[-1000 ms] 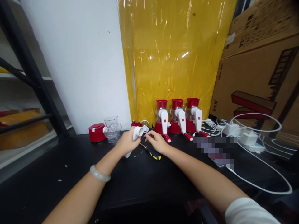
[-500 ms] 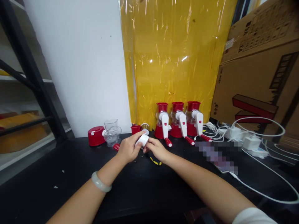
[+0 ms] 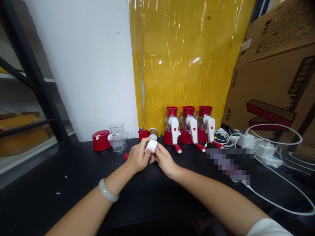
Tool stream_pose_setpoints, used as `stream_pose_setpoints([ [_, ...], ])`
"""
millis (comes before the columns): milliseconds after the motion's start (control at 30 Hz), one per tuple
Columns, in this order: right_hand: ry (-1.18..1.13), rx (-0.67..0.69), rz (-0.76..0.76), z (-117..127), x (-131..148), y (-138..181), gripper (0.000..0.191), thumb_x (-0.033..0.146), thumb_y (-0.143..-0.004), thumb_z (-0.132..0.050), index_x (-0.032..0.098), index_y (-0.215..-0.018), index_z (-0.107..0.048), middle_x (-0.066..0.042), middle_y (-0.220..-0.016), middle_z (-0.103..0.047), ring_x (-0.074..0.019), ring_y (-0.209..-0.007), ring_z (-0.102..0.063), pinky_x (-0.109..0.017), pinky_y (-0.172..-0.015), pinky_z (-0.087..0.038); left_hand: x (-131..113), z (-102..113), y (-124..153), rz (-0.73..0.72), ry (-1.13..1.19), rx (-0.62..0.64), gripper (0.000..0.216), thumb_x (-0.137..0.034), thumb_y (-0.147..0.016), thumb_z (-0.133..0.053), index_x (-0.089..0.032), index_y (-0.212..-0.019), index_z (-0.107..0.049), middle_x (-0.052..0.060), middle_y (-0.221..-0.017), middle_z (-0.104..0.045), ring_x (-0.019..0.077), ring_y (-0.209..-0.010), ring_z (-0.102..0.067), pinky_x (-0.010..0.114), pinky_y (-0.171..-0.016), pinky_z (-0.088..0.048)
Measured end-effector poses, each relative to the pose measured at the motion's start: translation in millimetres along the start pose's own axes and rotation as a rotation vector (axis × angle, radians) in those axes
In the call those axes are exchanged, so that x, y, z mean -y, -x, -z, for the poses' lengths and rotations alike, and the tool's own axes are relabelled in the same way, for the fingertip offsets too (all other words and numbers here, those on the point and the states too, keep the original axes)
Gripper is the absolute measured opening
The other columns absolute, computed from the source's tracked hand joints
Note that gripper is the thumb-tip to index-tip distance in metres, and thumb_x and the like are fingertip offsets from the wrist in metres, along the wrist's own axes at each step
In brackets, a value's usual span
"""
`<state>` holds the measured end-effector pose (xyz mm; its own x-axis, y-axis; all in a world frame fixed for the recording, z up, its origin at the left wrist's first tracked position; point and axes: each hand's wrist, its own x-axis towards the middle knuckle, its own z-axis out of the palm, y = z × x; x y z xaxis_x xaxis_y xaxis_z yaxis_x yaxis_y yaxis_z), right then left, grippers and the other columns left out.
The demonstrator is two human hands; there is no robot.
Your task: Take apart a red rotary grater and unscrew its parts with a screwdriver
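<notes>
Between my two hands is a white round plastic part, held just above the black table. My left hand is closed round its left side, thumb in front. The fingers of my right hand press on its right side; their tips are partly hidden. Just behind my hands stand a red hopper piece and a metal grating drum. A red handle end shows left of my left hand. Farther left are a red base and a clear plastic housing.
Three red and white rotary graters with crank handles stand in a row at the back. White cables and chargers lie on the right, beside a blurred-out flat device. A large cardboard box stands behind them.
My hands have shifted slightly and turned the white part a little. My right hand now covers most of the black and yellow tool that showed below it. The camera view has moved slightly.
</notes>
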<state>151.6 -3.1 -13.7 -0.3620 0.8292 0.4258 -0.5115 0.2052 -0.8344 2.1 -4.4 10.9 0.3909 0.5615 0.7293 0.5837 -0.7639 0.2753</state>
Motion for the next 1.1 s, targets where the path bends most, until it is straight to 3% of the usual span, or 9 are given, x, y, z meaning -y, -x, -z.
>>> stream_pose_setpoints([
  [233, 0.037, 0.007, 0.061, 0.2, 0.1, 1.3, 0.045, 0.066, -0.082, -0.064, 0.022, -0.084, -0.056, 0.005, -0.058, -0.048, -0.0115, -0.053, -0.048, -0.028, -0.056, -0.042, -3.6, -0.1, 0.3, -0.015, 0.010, -0.014, 0.044, -0.052, -0.102, -0.028, -0.017, -0.124, -0.044, 0.007, -0.075, -0.073, 0.0227, -0.062, -0.071, 0.033, -0.061, -0.051],
  [467, 0.153, -0.108, 0.068, 0.6, -3.9, 3.4, 0.039, 0.060, -0.087, -0.058, 0.022, -0.083, -0.055, 0.007, -0.054, -0.046, -0.0097, -0.047, -0.045, -0.026, -0.051, -0.040, -2.6, -4.5, 1.6, -0.024, -0.031, -0.029, 0.043, -0.052, -0.101, -0.031, -0.017, -0.124, -0.043, 0.010, -0.086, -0.074, 0.0238, -0.069, -0.072, 0.033, -0.063, -0.051],
  [667, 0.126, -0.139, -0.021, -4.0, 4.3, 1.5, 0.039, 0.059, -0.082, -0.063, 0.021, -0.088, -0.056, 0.010, -0.052, -0.040, -0.0080, -0.044, -0.038, -0.026, -0.050, -0.040, 1.7, -6.2, 0.0, -0.019, -0.050, -0.101, 0.039, -0.048, -0.101, -0.034, -0.018, -0.122, -0.045, 0.013, -0.095, -0.074, 0.0249, -0.076, -0.073, 0.034, -0.065, -0.051],
  [900, 0.041, -0.132, -0.038, -13.7, 12.3, 0.0, 0.047, 0.065, -0.073, -0.069, 0.023, -0.078, -0.050, 0.012, -0.050, -0.033, -0.0062, -0.043, -0.031, -0.025, -0.051, -0.039, 5.2, -2.1, -2.1, -0.027, 0.023, -0.157, 0.038, -0.047, -0.100, -0.040, -0.017, -0.122, -0.051, 0.011, -0.097, -0.074, 0.0237, -0.080, -0.073, 0.033, -0.068, -0.052],
  [1100, 0.038, -0.126, -0.012, -14.6, 14.2, 0.5, 0.051, 0.067, -0.074, -0.068, 0.023, -0.071, -0.044, 0.011, -0.051, -0.033, -0.0058, -0.043, -0.032, -0.025, -0.051, -0.039, 5.4, -2.0, -5.2, -0.035, 0.083, -0.212, 0.037, -0.045, -0.100, -0.041, -0.018, -0.124, -0.050, 0.012, -0.105, -0.074, 0.0223, -0.087, -0.073, 0.032, -0.072, -0.054],
])
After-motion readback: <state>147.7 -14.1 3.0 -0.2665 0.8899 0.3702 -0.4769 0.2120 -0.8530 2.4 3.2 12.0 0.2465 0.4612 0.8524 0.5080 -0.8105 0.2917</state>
